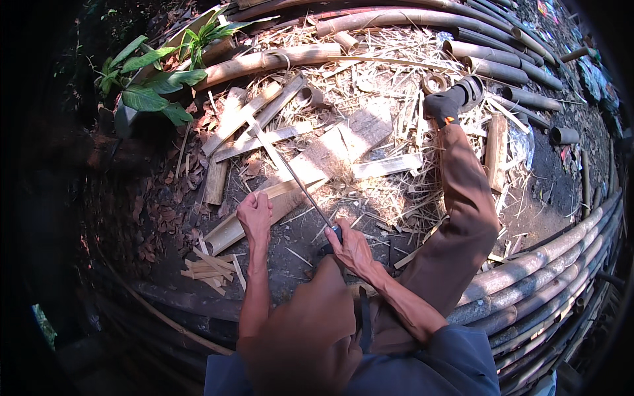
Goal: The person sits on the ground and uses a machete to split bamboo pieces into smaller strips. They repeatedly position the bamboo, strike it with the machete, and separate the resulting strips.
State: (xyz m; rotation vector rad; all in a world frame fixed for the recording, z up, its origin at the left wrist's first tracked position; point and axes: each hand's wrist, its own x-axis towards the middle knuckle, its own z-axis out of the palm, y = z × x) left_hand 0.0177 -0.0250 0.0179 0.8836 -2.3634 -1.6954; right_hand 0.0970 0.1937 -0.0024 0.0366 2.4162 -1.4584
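My right hand (352, 249) is wrapped round the dark handle of a long, thin-bladed knife (308, 193). The blade slants up and to the left over the work area; a pale, sunlit length continues its line at the far end, and I cannot tell whether it is blade or bamboo. My left hand (255, 214) is closed in a fist, left of the knife. Its fingers are curled over, so what they hold, if anything, is hidden. Just beyond the left fist a split bamboo piece (231, 231) lies on the ground, near a flat wooden board (360, 135).
Bamboo shavings (389, 72) cover the ground ahead. Short split strips (211, 269) lie in a pile beside my left forearm. Long bamboo poles (541, 264) are stacked at the right, with more poles (409, 18) at the back. A leafy plant (148, 82) grows at far left. My outstretched leg (462, 191) borders the right.
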